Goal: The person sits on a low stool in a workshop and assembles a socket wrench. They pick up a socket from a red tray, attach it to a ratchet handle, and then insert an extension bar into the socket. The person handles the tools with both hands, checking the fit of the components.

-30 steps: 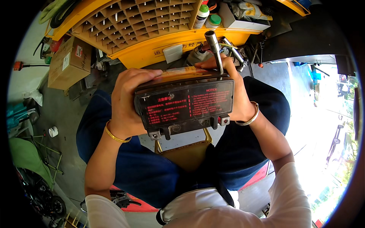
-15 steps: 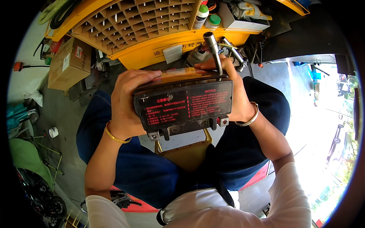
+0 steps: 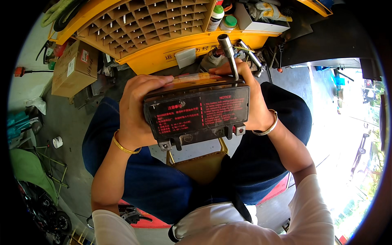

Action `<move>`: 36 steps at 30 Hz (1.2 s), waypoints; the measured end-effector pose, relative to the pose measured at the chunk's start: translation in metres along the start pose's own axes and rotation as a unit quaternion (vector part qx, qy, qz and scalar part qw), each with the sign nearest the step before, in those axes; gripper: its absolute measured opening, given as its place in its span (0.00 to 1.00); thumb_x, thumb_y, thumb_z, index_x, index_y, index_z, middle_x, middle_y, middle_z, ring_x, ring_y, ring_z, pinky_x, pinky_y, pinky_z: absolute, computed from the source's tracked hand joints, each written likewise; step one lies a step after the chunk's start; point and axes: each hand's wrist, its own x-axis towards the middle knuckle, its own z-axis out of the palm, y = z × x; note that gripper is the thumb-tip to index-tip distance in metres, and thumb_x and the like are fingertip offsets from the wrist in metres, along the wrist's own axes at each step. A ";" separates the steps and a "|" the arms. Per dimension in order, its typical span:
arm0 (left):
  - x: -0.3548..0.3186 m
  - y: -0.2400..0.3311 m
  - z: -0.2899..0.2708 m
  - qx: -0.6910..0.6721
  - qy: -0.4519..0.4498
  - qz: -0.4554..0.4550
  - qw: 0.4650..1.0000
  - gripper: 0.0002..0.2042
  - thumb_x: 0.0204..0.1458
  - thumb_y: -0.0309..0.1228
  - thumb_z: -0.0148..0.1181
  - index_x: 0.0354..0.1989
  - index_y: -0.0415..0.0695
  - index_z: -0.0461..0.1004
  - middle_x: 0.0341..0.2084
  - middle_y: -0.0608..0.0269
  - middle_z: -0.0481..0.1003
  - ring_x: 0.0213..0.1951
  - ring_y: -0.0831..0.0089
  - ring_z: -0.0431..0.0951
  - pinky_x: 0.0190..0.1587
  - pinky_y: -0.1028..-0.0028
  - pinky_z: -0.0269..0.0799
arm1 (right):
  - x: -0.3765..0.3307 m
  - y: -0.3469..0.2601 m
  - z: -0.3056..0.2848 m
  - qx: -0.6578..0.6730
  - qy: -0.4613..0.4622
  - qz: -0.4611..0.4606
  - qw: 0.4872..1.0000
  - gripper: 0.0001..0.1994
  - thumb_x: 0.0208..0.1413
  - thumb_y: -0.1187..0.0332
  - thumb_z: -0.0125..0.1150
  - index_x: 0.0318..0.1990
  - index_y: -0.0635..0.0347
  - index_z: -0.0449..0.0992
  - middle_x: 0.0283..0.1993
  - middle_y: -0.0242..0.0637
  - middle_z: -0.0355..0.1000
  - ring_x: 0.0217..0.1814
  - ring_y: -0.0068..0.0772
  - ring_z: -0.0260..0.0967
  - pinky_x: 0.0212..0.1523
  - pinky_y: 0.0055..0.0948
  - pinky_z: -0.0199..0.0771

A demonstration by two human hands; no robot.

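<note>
I hold a black box-shaped battery (image 3: 198, 112) with a red-printed label between both hands, above my knees. My left hand (image 3: 136, 108) grips its left end, a gold bangle on that wrist. My right hand (image 3: 251, 102) grips its right end and also holds a metal T-shaped socket wrench (image 3: 228, 53) that sticks up past the battery. A silver bangle sits on my right wrist. The battery's terminals (image 3: 239, 130) face toward me along its lower edge.
A yellow cabinet (image 3: 143, 28) with many small compartments stands ahead, two bottles (image 3: 222, 18) at its right. A cardboard box (image 3: 73, 67) lies at the left on the concrete floor. A brown stool seat (image 3: 202, 165) shows between my blue-trousered legs. Bright street lies at the right.
</note>
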 end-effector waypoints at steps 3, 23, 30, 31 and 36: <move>-0.001 0.000 0.000 -0.001 0.000 -0.005 1.000 0.32 0.34 0.38 0.73 0.48 0.43 0.64 0.42 0.53 0.76 0.39 0.61 0.77 0.46 0.65 0.66 | 0.000 -0.001 0.000 0.007 0.001 0.004 1.000 0.29 0.32 0.74 0.71 0.45 0.65 0.62 0.43 0.46 0.64 0.47 0.49 0.67 0.50 0.33 0.66; -0.002 0.001 0.000 0.002 0.001 -0.014 1.000 0.31 0.35 0.37 0.73 0.48 0.43 0.64 0.42 0.54 0.77 0.39 0.61 0.77 0.46 0.65 0.66 | -0.001 -0.002 0.000 0.001 -0.001 0.006 1.000 0.29 0.32 0.74 0.71 0.44 0.65 0.61 0.44 0.46 0.65 0.47 0.49 0.67 0.50 0.34 0.66; -0.002 0.001 0.001 -0.001 0.000 -0.017 1.000 0.31 0.35 0.38 0.73 0.48 0.43 0.64 0.42 0.54 0.77 0.39 0.61 0.77 0.47 0.65 0.66 | 0.000 -0.002 -0.001 -0.005 -0.005 0.001 1.000 0.29 0.33 0.74 0.71 0.44 0.65 0.60 0.44 0.46 0.65 0.47 0.49 0.67 0.50 0.34 0.66; -0.002 0.001 0.000 0.000 -0.001 -0.016 1.000 0.31 0.35 0.38 0.73 0.48 0.43 0.64 0.42 0.54 0.77 0.39 0.61 0.77 0.47 0.65 0.66 | 0.000 -0.002 -0.001 -0.007 -0.006 0.000 1.000 0.29 0.33 0.74 0.71 0.44 0.65 0.60 0.44 0.46 0.65 0.47 0.49 0.67 0.50 0.34 0.66; -0.001 0.002 0.000 0.004 -0.004 -0.013 1.000 0.31 0.35 0.38 0.73 0.48 0.43 0.64 0.41 0.54 0.77 0.39 0.61 0.77 0.47 0.64 0.66 | 0.000 -0.002 0.000 0.002 -0.005 0.004 1.000 0.29 0.33 0.74 0.71 0.44 0.65 0.60 0.44 0.46 0.65 0.47 0.49 0.67 0.50 0.34 0.67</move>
